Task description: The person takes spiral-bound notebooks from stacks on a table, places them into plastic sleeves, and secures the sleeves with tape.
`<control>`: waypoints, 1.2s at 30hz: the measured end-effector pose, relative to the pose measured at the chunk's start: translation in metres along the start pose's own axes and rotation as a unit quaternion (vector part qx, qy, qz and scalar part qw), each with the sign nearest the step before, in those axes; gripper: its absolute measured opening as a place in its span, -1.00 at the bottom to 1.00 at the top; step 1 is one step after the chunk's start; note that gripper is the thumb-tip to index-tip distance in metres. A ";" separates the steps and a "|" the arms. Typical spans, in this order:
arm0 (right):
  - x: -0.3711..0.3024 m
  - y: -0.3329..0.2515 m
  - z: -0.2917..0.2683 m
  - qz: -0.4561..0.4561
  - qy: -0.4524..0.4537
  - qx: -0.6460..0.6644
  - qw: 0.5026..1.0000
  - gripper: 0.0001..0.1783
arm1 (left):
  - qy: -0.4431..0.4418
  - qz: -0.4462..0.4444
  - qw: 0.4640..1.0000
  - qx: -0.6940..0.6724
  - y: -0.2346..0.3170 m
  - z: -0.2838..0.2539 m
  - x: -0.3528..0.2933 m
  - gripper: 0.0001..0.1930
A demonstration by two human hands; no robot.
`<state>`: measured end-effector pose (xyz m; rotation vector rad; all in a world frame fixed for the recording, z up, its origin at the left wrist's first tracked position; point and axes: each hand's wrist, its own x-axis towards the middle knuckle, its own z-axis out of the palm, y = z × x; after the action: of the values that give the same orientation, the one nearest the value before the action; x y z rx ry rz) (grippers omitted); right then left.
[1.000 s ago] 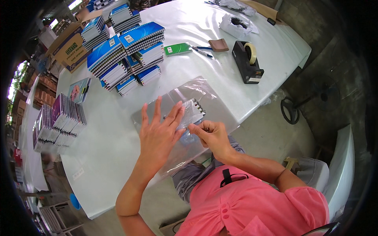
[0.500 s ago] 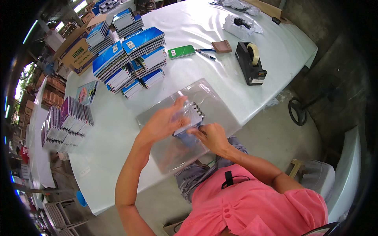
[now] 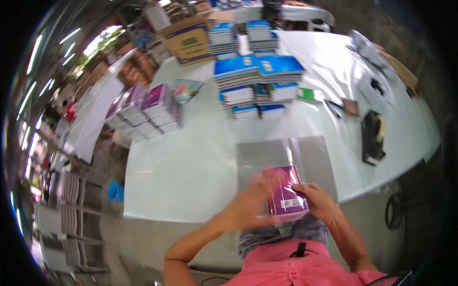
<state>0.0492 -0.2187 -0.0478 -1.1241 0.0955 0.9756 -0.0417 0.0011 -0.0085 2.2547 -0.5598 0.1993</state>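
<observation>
A small stack of purple spiral notebooks [image 3: 287, 190] is held at the table's near edge, over the front of the clear plastic sheets [image 3: 262, 151]. Wire coils run along both side edges of the stack, and its top cover carries a white label. My right hand [image 3: 320, 201] grips the right side, thumb on the cover and the other fingers hidden beneath. At the left edge is my left hand [image 3: 243, 205], smeared by motion; whether its fingers touch the notebooks cannot be made out.
Blue spiral notebooks [image 3: 260, 71] stand piled beyond the sheets, purple notebook stacks [image 3: 148, 112] at left. A green notebook [image 3: 309, 95], pens [image 3: 334, 108], a brown pouch [image 3: 350, 107] and a tape dispenser [image 3: 371, 143] lie to the right. An open carton [image 3: 191, 45] sits far back.
The view has swung leftward. Both hands were over the middle of the plastic sheets with a bundle showing blue; now the purple cover faces up, nearer my body, and my left hand is lower.
</observation>
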 end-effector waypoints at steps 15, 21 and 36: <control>0.293 -0.124 0.341 -0.231 -0.207 -0.068 0.948 -0.59 | 0.231 -0.388 0.809 0.376 -0.216 -0.073 -0.165 -0.31; 0.416 -0.148 0.370 -0.315 -0.033 -0.403 0.859 -0.33 | 0.207 -0.397 0.820 0.356 -0.218 -0.072 -0.138 -0.34; 0.377 -0.110 0.386 -0.437 0.181 -0.435 0.766 -0.42 | 0.184 -0.387 0.816 0.387 -0.218 -0.070 -0.140 -0.42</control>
<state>0.2020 0.3064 0.0178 -1.9390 -0.5990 -0.1318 -0.0653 0.2275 -0.1500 2.8925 0.8145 0.4892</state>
